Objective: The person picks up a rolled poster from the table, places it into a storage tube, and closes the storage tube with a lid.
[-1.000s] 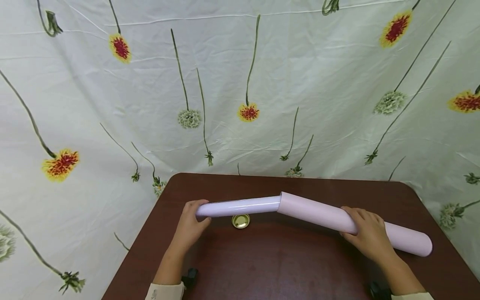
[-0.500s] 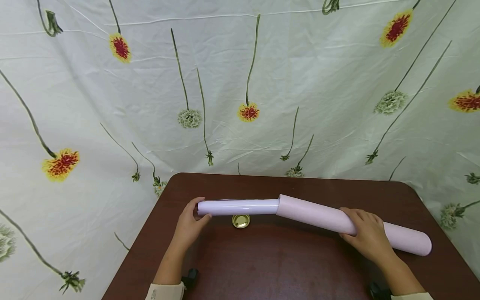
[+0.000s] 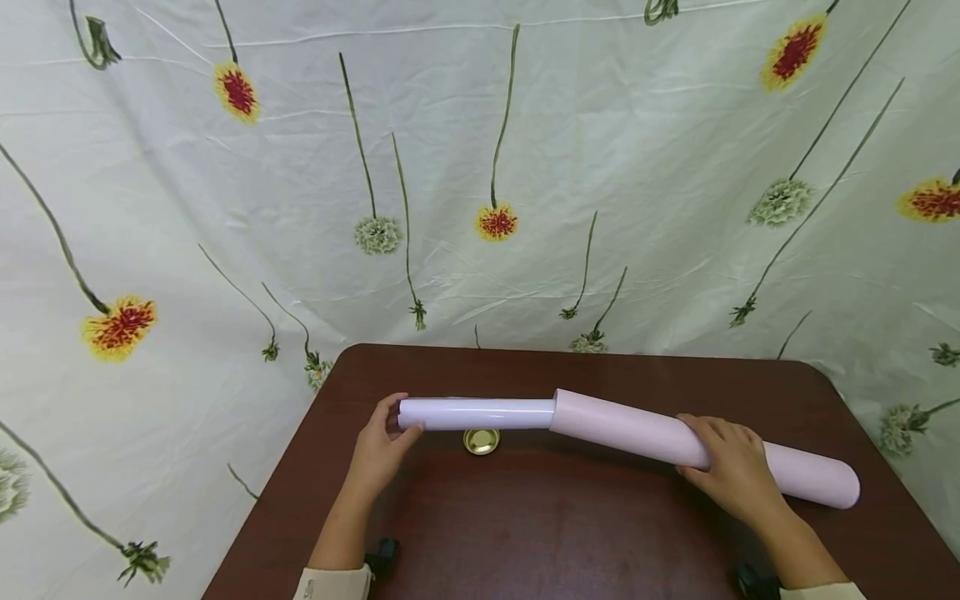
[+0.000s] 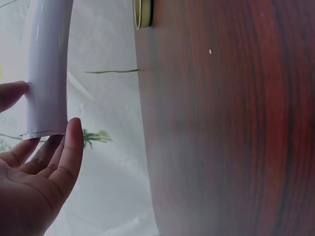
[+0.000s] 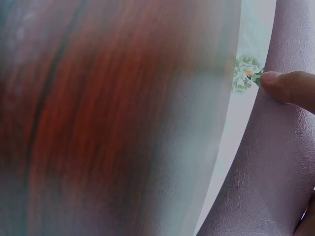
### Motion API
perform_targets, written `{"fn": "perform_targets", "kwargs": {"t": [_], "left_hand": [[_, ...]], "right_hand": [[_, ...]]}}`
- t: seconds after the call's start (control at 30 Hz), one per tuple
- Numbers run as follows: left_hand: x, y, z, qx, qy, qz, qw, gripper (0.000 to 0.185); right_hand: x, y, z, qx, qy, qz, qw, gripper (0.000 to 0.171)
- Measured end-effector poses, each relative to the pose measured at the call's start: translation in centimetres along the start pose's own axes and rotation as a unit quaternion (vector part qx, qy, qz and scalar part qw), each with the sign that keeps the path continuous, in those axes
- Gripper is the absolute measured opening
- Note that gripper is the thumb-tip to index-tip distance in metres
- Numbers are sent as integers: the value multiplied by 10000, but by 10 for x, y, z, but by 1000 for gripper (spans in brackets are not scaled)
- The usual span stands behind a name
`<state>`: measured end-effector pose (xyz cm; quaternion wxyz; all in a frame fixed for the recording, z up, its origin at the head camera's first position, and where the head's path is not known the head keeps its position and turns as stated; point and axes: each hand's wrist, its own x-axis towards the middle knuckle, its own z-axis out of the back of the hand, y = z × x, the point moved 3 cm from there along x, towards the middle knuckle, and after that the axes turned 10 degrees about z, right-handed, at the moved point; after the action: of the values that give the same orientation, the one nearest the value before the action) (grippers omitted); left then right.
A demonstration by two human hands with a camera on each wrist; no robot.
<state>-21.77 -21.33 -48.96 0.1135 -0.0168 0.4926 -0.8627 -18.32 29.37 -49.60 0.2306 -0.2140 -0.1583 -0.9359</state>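
A glossy white roll [image 3: 476, 413] sticks out of the left mouth of a longer pale pink tube [image 3: 622, 429], both held just above the brown table [image 3: 570, 525]. My left hand [image 3: 397, 427] cups the roll's left end, and in the left wrist view the roll [image 4: 47, 69] sits pinched between thumb and fingers [image 4: 71, 147]. My right hand [image 3: 727, 467] grips the pink tube right of its middle, thumb in front. The right wrist view shows one fingertip [image 5: 288, 88] pressed on the textured tube [image 5: 261, 172].
A small gold lid [image 3: 481, 441] lies on the table under the roll, also seen at the table edge as the lid [image 4: 142, 14]. A floral cloth [image 3: 480, 167] hangs behind and around the table. The pink tube's right end reaches near the table's right edge.
My left hand slipped from over the roll to its left end. The roll went slightly further into the pink tube and now lies more level. My right hand barely moved.
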Motion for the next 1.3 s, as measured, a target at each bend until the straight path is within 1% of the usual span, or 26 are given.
{"fn": "perform_targets", "kwargs": {"t": [0.13,0.47,0.8,1.0,1.3], "left_hand": [[0,-1,0,66,-44,-63,9999,61],[0,-2,-2,208,-7,-3,9998,62],[-2,-2,-5,-110,99,14,9999,58],[-4,-2,-7,-147,115,42,9998,58],[-7,-5,-7,-143,160,83,9997,57]], "right_hand": [[0,1,0,19,1,17,10000,79],[0,3,-2,33,-19,74,10000,78],[1,7,-5,63,-58,59,9999,79],[1,9,-8,70,-63,33,10000,79],[1,11,-8,64,-128,70,9999,80]]}}
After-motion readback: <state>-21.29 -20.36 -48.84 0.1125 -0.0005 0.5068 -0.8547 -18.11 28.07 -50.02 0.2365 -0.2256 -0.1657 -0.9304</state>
